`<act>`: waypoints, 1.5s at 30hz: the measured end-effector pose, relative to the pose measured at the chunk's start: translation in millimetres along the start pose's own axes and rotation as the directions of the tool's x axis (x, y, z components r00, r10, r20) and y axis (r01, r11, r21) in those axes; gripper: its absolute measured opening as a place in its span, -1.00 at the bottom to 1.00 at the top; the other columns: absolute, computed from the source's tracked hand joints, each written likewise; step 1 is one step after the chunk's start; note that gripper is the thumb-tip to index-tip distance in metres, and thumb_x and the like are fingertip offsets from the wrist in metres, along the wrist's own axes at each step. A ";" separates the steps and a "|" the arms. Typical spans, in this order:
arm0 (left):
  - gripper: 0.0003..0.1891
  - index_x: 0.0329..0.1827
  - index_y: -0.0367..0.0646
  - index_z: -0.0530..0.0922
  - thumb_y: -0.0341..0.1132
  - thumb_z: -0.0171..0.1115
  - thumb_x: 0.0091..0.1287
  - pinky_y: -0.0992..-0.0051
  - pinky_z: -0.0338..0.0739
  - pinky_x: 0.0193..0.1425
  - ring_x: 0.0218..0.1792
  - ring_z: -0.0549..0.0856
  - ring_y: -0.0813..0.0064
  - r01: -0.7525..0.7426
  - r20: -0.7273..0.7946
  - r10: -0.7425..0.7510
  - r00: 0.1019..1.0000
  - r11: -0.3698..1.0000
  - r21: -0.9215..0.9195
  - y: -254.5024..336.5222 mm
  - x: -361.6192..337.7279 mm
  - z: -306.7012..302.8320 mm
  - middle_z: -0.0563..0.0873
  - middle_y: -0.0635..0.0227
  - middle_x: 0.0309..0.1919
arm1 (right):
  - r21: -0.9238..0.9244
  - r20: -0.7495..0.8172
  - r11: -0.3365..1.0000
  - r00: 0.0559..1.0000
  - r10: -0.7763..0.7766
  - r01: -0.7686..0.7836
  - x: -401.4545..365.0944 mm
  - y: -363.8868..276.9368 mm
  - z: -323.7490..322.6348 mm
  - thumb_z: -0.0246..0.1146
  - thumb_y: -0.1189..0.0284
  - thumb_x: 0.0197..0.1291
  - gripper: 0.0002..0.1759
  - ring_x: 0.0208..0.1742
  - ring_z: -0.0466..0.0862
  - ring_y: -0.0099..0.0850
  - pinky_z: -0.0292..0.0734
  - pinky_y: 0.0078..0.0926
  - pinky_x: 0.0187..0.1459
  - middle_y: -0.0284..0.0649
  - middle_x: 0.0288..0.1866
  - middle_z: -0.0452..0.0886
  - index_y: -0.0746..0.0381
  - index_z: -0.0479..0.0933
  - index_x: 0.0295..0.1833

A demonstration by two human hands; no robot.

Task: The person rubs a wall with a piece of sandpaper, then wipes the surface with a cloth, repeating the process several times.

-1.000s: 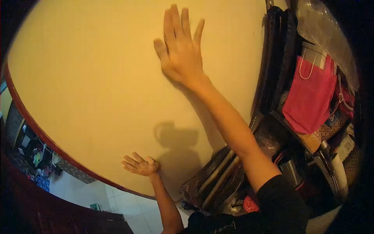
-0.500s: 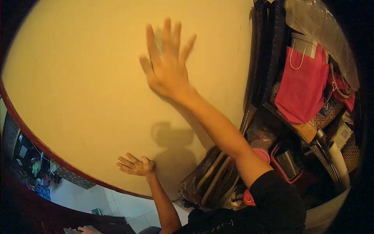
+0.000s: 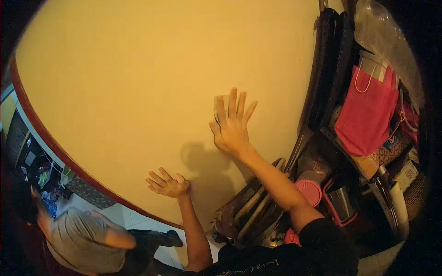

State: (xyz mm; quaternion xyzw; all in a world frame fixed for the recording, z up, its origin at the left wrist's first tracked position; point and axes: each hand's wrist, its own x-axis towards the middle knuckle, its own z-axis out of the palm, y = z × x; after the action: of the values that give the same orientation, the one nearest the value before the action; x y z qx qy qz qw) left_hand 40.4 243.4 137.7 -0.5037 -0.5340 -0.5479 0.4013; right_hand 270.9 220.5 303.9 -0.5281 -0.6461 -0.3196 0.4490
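The right hand (image 3: 232,126) lies flat on the smooth, matt pale yellow panel (image 3: 129,83), its fingers (image 3: 233,103) spread apart. The left hand (image 3: 168,185) is lower down against the same face, its fingers also splayed, with the panel's curved dark red rim (image 3: 69,165) running just past its fingertips. Crowded against the panel on the right hand's little-finger side are dark padded pieces (image 3: 329,69) standing on end, a pink paper bag (image 3: 368,110) with white cord handles, crinkled clear plastic (image 3: 386,37) and a round pink lid (image 3: 309,192). Beyond the left fingertips, across the rim, another person in a grey shirt (image 3: 78,239) crouches by the white tiled floor (image 3: 117,215).
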 end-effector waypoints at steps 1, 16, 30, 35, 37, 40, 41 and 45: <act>-0.36 0.66 0.01 0.24 0.06 -0.24 0.58 -0.27 -0.01 0.62 0.61 0.17 -0.26 0.004 -0.006 -0.004 1.000 1.000 -0.003 1.3 -0.4 0.8 0.21 -0.05 0.65 | -0.041 -0.012 0.999 1.000 -0.004 0.003 -2.3 1.0 0.0 0.05 0.14 0.52 -0.14 0.71 -0.36 0.37 -0.63 0.63 0.45 0.34 0.73 -0.37 0.24 -0.11 0.74; -0.38 0.58 -0.01 0.38 0.03 -0.19 0.54 -0.30 0.01 0.61 0.61 0.17 -0.27 0.013 -0.017 -0.013 1.000 0.999 -0.035 -1.8 -3.4 4.0 0.29 -0.05 0.61 | -0.017 -0.140 1.000 0.990 0.017 -0.020 101.5 -5.1 -32.2 -0.03 0.14 0.56 -0.21 0.72 -0.31 0.33 -0.58 0.64 0.45 0.28 0.75 -0.33 0.17 -0.09 0.74; -0.37 0.60 -0.10 0.33 -0.01 -0.04 0.54 -0.25 -0.03 0.64 0.61 0.16 -0.30 0.049 0.174 -0.030 0.984 0.993 -0.106 -3.1 -4.6 -8.6 0.26 -0.07 0.62 | 0.567 0.460 0.670 0.859 0.226 -0.480 -227.8 -41.6 -35.9 0.06 0.18 0.55 -0.31 0.70 -0.05 0.20 -0.18 0.16 0.61 0.19 0.73 -0.10 0.20 0.17 0.66; -0.31 0.56 -0.34 0.32 0.01 0.07 0.55 0.00 0.05 0.65 0.56 0.34 -0.03 0.332 0.594 0.011 0.804 0.822 -0.463 3.8 -58.0 -99.3 0.36 -0.14 0.55 | 0.575 0.648 0.458 0.719 0.252 -0.678 -297.8 -61.7 -66.8 0.01 0.19 0.61 -0.47 0.52 0.29 -0.08 0.08 -0.19 0.55 0.05 0.44 0.36 0.33 0.45 0.45; -0.38 0.50 -0.33 0.39 -0.04 0.13 0.56 0.15 0.30 0.55 0.42 0.52 0.09 0.693 0.820 0.012 0.572 0.527 -0.492 14.1 -99.5 -146.5 0.54 -0.03 0.41 | 0.553 0.728 0.318 0.632 0.267 -0.771 -321.0 -70.9 -76.0 0.04 0.19 0.60 -0.48 0.42 0.39 -0.12 0.19 -0.22 0.48 -0.02 0.37 0.45 0.35 0.47 0.41; -0.45 0.37 -0.35 0.50 -0.08 0.25 0.51 0.28 0.50 0.34 0.22 0.65 0.11 0.940 0.985 0.091 0.147 0.297 -0.168 11.2 -152.8 -192.5 0.68 0.04 0.19 | 0.487 0.845 -0.001 0.471 0.253 -0.873 -346.6 -89.5 -81.4 0.09 0.18 0.59 -0.49 0.27 0.53 -0.23 0.35 -0.31 0.37 -0.13 0.25 0.59 0.37 0.49 0.37; -0.43 0.35 -0.35 0.52 -0.05 0.30 0.50 0.31 0.54 0.29 0.15 0.70 0.18 0.970 0.998 0.052 0.044 0.236 -0.055 10.3 -159.1 -209.0 0.73 0.09 0.11 | 0.448 0.884 -0.177 0.404 0.237 -0.877 -354.9 -95.9 -83.7 0.11 0.17 0.58 -0.48 0.23 0.57 -0.30 0.40 -0.37 0.32 -0.18 0.21 0.64 0.37 0.50 0.36; -0.44 0.33 -0.32 0.54 -0.05 0.36 0.48 0.32 0.57 0.23 0.09 0.71 0.29 0.974 0.996 -0.081 0.036 0.226 -0.017 -8.0 -202.7 -240.5 0.75 0.15 0.05 | 0.275 0.950 -0.226 0.229 0.211 -0.934 -368.4 -117.0 -89.2 0.16 0.22 0.57 -0.51 0.15 0.63 -0.36 0.50 -0.38 0.22 -0.18 0.22 0.67 0.38 0.51 0.36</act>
State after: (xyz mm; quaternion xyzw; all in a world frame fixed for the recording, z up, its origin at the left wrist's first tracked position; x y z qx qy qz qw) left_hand 37.4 -13.6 -43.8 -0.5083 -0.5168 -0.4630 -0.5101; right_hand 193.5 -32.0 8.0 -0.4724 -0.3885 0.6052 0.5095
